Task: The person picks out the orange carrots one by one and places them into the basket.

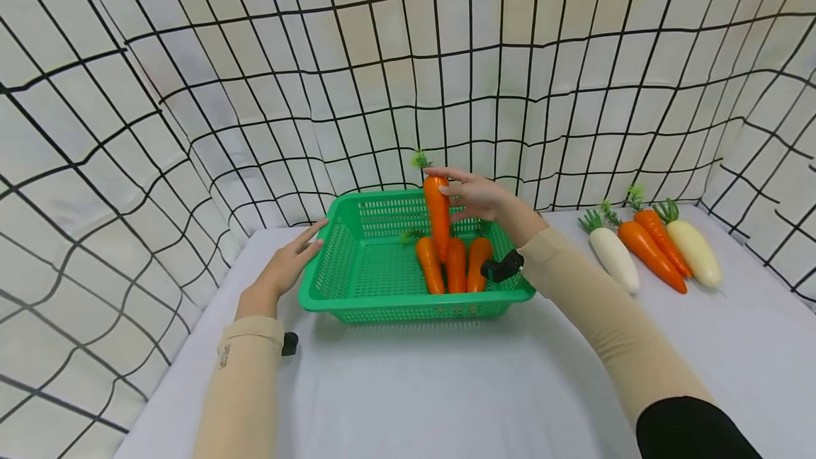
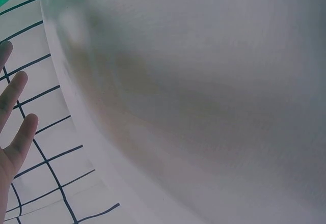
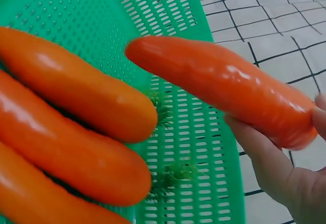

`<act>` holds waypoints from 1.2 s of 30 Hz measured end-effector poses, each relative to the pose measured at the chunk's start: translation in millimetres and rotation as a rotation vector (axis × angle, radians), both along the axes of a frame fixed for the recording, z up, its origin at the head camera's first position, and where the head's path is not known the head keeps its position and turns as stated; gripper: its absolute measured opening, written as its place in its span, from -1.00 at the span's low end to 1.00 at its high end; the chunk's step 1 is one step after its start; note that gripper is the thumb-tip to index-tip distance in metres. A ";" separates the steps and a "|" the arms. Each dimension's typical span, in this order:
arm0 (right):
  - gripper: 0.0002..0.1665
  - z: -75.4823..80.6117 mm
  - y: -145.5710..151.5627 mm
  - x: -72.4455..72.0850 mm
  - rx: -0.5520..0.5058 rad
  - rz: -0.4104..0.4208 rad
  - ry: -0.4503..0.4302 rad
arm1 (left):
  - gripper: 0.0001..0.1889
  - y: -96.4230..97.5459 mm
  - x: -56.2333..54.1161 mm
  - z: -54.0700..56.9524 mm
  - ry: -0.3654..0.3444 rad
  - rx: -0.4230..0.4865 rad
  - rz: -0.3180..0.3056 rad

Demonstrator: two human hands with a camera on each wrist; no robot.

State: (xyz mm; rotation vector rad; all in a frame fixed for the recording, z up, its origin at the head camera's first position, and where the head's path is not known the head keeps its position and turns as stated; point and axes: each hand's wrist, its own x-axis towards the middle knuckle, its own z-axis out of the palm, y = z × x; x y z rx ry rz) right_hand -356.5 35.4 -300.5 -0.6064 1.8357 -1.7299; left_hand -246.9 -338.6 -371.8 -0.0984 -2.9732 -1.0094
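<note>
My right hand (image 1: 474, 197) holds an orange carrot (image 1: 438, 214) by its thick top end, upright over the green plastic basket (image 1: 417, 308). In the right wrist view the thumb and fingers pinch that carrot (image 3: 219, 76), its narrow tip over the basket. Three more carrots (image 1: 456, 266) lie side by side on the right of the basket floor, green tufts toward the back. At the basket's left rim is my left hand (image 1: 287, 268), its fingers extended along the outside; the fingertips appear to touch the rim. The left wrist view shows only some of its fingers (image 2: 20, 137).
To the right on the white table (image 1: 446, 388) lie a white radish (image 1: 614, 258), two carrots (image 1: 652, 255) and a cream-coloured radish (image 1: 695, 252). A black wire grid (image 1: 472, 48) over white cloth stands behind and at both sides.
</note>
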 end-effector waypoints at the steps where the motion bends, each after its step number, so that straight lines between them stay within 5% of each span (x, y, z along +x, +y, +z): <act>1: -0.39 -1.9 -2.7 -0.9 0.007 0.010 -0.007 | -0.31 -0.2 0.0 -0.1 0.000 0.001 0.000; 18: -0.28 -24.0 -46.2 -0.7 0.207 0.006 0.046 | -0.31 1.0 0.1 1.7 -0.002 0.019 0.006; 28: -0.26 -30.1 -60.3 -3.4 0.206 -0.053 0.014 | -0.31 0.8 0.7 0.7 -0.004 0.023 0.008; 36: -0.27 -33.8 -75.2 -1.9 0.250 -0.007 0.114 | -0.31 2.4 1.4 2.2 -0.005 0.022 0.009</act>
